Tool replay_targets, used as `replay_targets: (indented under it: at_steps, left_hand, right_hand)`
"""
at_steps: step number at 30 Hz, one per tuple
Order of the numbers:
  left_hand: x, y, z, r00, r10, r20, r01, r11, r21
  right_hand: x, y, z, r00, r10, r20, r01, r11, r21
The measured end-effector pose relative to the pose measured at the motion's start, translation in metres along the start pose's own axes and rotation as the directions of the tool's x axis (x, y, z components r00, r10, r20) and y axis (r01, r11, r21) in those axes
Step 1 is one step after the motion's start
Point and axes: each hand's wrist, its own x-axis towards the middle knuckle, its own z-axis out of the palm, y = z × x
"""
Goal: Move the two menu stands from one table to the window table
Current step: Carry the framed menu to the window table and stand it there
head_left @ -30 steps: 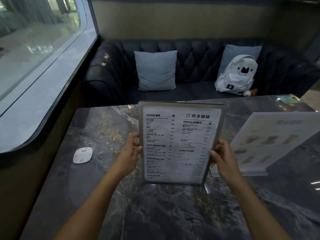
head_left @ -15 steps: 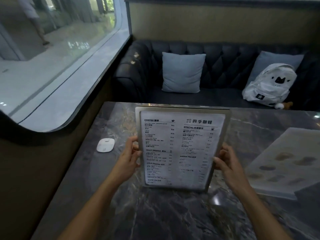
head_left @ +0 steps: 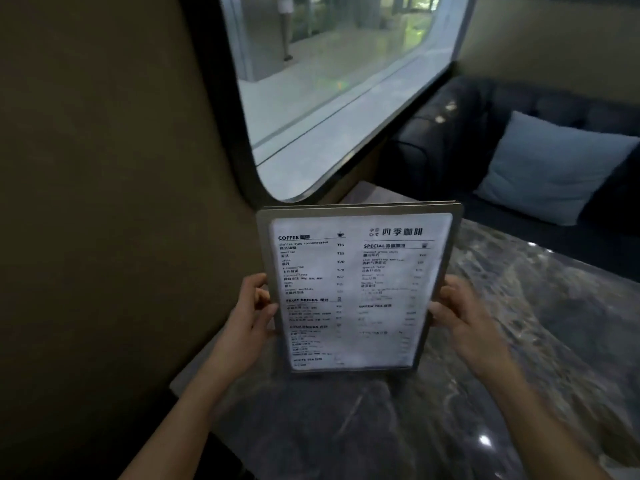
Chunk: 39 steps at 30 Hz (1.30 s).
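Observation:
A grey-framed menu stand [head_left: 353,292] with a white printed coffee menu is held upright above the dark marble table [head_left: 519,341]. My left hand [head_left: 251,315] grips its left edge and my right hand [head_left: 460,317] grips its right edge, about halfway down the frame. Its lower edge hangs over the table's left part, close to the wall. The second menu stand is out of view.
A large window [head_left: 332,81] with a pale sill runs along the left wall above the table. A dark tufted sofa [head_left: 467,133] with a light blue cushion [head_left: 554,174] stands behind the table. A brown wall [head_left: 104,202] fills the left.
The view has swung left toward the window and wall. The menu stand stays in both hands and has moved left with them. The second menu stand, white puck and backpack have left the frame.

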Motion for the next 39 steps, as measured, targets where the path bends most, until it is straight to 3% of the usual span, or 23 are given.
replay_targets:
  at_steps: [7, 15, 33, 36, 39]
  left_hand:
    - [-0.058, -0.016, -0.047, 0.948, -0.182, -0.261, 0.160, 0.982, -0.103]
    - [-0.111, -0.025, -0.068, 0.881, -0.159, -0.445, 0.131, 0.987, -0.092]
    - [-0.129, -0.041, -0.049, 0.880, -0.171, -0.443, 0.108, 0.981, -0.163]
    - [-0.132, -0.043, -0.054, 0.884, -0.147, -0.444, 0.111, 0.988, -0.105]
    - [-0.140, -0.048, -0.053, 0.882, -0.173, -0.439, 0.139, 0.984, -0.110]
  right_hand:
    - [0.034, -0.011, 0.069, 0.979, -0.021, 0.204, 0.011, 0.999, 0.052]
    - [0.056, -0.025, 0.124, 0.910, -0.082, 0.405, 0.027, 0.990, 0.139]
    - [0.076, -0.008, 0.140, 0.913, -0.008, 0.409, -0.039, 0.994, 0.107]
    - [0.076, 0.001, 0.138, 0.888, 0.010, 0.459, -0.002, 1.000, -0.018]
    - [0.068, 0.009, 0.139, 0.914, 0.007, 0.407, 0.034, 0.995, -0.093]
